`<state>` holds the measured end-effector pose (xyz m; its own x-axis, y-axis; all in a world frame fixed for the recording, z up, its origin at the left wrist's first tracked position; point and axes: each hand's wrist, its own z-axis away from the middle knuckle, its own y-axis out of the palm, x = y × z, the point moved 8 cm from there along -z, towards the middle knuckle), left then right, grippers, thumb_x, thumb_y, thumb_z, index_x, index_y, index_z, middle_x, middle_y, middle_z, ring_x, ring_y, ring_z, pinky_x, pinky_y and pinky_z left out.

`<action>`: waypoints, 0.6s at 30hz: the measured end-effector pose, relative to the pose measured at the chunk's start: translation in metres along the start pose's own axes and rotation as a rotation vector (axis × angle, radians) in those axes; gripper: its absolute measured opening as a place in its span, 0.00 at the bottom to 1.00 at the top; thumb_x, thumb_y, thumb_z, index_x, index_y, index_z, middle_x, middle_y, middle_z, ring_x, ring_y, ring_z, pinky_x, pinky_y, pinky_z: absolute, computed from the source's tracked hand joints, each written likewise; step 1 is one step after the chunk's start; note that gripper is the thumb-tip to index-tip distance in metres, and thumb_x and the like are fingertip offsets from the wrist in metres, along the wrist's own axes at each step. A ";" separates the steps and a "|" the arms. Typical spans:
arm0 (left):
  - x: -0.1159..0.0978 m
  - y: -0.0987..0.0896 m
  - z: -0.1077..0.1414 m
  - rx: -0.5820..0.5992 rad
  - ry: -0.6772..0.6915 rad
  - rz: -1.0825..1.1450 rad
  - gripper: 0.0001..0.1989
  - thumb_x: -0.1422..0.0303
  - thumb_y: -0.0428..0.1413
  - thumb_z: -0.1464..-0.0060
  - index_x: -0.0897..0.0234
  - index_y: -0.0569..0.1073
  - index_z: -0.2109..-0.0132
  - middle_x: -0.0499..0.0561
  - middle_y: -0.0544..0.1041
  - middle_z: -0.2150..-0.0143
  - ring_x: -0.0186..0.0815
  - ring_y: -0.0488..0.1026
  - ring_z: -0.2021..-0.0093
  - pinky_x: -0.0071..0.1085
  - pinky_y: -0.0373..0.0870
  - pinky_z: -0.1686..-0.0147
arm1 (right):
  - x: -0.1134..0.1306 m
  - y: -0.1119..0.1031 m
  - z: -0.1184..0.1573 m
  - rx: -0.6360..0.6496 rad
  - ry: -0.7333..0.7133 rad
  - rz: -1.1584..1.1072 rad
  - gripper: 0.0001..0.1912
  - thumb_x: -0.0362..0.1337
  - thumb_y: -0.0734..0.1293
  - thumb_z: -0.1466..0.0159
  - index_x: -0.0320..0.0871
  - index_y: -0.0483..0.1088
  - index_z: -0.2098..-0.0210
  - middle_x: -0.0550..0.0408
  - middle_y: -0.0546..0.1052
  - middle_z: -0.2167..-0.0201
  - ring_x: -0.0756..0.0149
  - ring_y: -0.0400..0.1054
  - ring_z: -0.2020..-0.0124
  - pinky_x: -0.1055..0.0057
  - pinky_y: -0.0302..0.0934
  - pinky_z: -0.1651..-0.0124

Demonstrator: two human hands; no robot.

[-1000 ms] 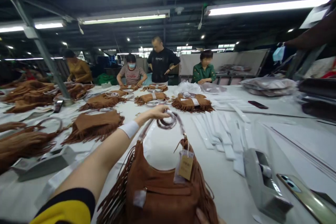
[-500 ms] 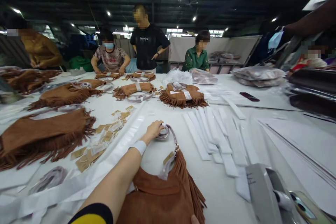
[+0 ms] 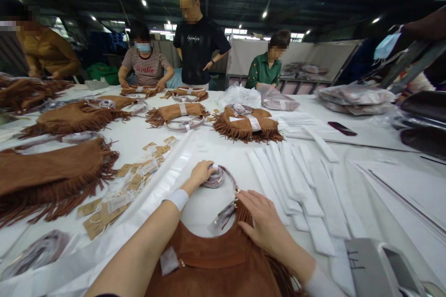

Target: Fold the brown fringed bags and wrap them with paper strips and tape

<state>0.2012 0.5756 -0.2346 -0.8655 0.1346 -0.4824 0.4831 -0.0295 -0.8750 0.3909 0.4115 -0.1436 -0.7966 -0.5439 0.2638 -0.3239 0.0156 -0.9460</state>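
Observation:
A brown fringed bag [image 3: 216,260] lies on the white table directly in front of me. Its strap is wound into a wrapped coil [image 3: 216,177] beyond the bag's opening. The fingers of my left hand [image 3: 201,172] are closed on that coil. My right hand [image 3: 261,218] rests with spread fingers on the fringe and upper right corner, near the metal strap fitting. A small wrapped piece [image 3: 225,216] hangs inside the bag's curved opening.
Other fringed bags [image 3: 52,171] lie left and ahead. Paper tags [image 3: 111,213] are scattered at left. White strips [image 3: 310,195], a grey box [image 3: 369,264] and a phone [image 3: 342,128] are on the right. Several people stand or sit across the table [image 3: 205,148].
My right hand has come up from the bag's lower edge to its upper right corner. My left hand stays at the coil. The view has shifted slightly.

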 end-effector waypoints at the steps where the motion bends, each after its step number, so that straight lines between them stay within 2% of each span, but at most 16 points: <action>1: 0.001 -0.001 0.000 -0.003 0.005 0.004 0.19 0.60 0.51 0.40 0.60 0.70 0.45 0.56 0.74 0.48 0.42 0.69 0.47 0.32 0.63 0.49 | 0.008 0.013 -0.018 0.081 -0.037 0.057 0.33 0.31 0.67 0.47 0.47 0.61 0.41 0.47 0.67 0.40 0.48 0.56 0.38 0.47 0.52 0.40; 3: 0.005 -0.003 -0.002 -0.008 0.012 0.011 0.19 0.60 0.52 0.40 0.60 0.70 0.45 0.56 0.74 0.48 0.42 0.69 0.47 0.33 0.63 0.48 | 0.015 0.043 -0.044 0.264 -0.070 0.159 0.24 0.31 0.67 0.46 0.44 0.70 0.49 0.43 0.73 0.47 0.45 0.61 0.42 0.42 0.47 0.40; 5: 0.009 -0.004 -0.005 -0.012 0.019 0.018 0.19 0.60 0.52 0.40 0.60 0.71 0.45 0.55 0.74 0.48 0.42 0.70 0.47 0.33 0.63 0.48 | 0.012 0.065 -0.056 0.407 -0.078 0.211 0.10 0.32 0.64 0.42 0.42 0.75 0.61 0.42 0.78 0.59 0.49 0.68 0.51 0.44 0.48 0.42; 6: 0.011 -0.004 -0.006 -0.013 0.024 0.022 0.19 0.60 0.52 0.41 0.60 0.71 0.45 0.55 0.74 0.47 0.41 0.70 0.47 0.33 0.63 0.47 | 0.010 0.072 -0.059 0.449 -0.092 0.208 0.08 0.33 0.63 0.40 0.42 0.75 0.65 0.44 0.79 0.63 0.52 0.70 0.53 0.47 0.49 0.42; 8: 0.015 -0.004 -0.009 -0.014 0.035 0.031 0.19 0.60 0.53 0.41 0.59 0.71 0.45 0.55 0.74 0.48 0.41 0.70 0.47 0.32 0.63 0.47 | 0.008 0.077 -0.060 0.468 -0.147 0.126 0.09 0.34 0.62 0.38 0.44 0.75 0.67 0.47 0.79 0.64 0.55 0.69 0.51 0.52 0.50 0.42; 10: 0.016 -0.002 -0.012 -0.017 0.047 0.041 0.18 0.60 0.54 0.42 0.59 0.72 0.46 0.54 0.75 0.48 0.41 0.70 0.48 0.32 0.64 0.48 | 0.007 0.074 -0.059 0.439 -0.203 -0.066 0.11 0.34 0.61 0.37 0.48 0.75 0.66 0.52 0.80 0.63 0.57 0.67 0.46 0.53 0.48 0.39; 11: 0.017 -0.001 -0.012 -0.020 0.054 0.047 0.17 0.60 0.54 0.42 0.59 0.73 0.47 0.54 0.75 0.49 0.41 0.70 0.49 0.33 0.64 0.48 | 0.003 0.070 -0.058 0.393 -0.200 -0.202 0.12 0.35 0.60 0.36 0.49 0.76 0.65 0.53 0.80 0.62 0.58 0.66 0.45 0.53 0.48 0.38; 13: 0.017 0.000 -0.012 -0.029 0.065 0.060 0.17 0.60 0.54 0.42 0.59 0.73 0.48 0.54 0.76 0.51 0.41 0.71 0.50 0.33 0.65 0.49 | -0.018 0.059 -0.060 0.220 -0.070 -0.480 0.14 0.40 0.58 0.34 0.48 0.75 0.60 0.54 0.80 0.61 0.58 0.69 0.49 0.55 0.55 0.41; 16: 0.019 0.000 -0.011 -0.051 0.068 0.079 0.16 0.60 0.54 0.42 0.59 0.74 0.49 0.54 0.76 0.53 0.41 0.71 0.51 0.34 0.66 0.50 | -0.083 0.048 -0.049 -0.184 0.341 -0.746 0.23 0.53 0.59 0.37 0.42 0.74 0.58 0.51 0.80 0.61 0.57 0.72 0.60 0.59 0.66 0.53; 18: 0.021 -0.003 -0.011 -0.073 0.058 0.090 0.17 0.60 0.54 0.41 0.60 0.74 0.48 0.55 0.76 0.53 0.42 0.71 0.51 0.35 0.66 0.50 | -0.120 0.044 -0.027 -0.399 0.572 -0.717 0.31 0.58 0.59 0.40 0.36 0.72 0.55 0.45 0.79 0.62 0.54 0.73 0.62 0.56 0.68 0.58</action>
<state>0.1827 0.5891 -0.2422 -0.8104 0.1914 -0.5537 0.5684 0.0277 -0.8223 0.4580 0.5001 -0.2119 -0.4379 -0.0512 0.8976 -0.8881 0.1797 -0.4230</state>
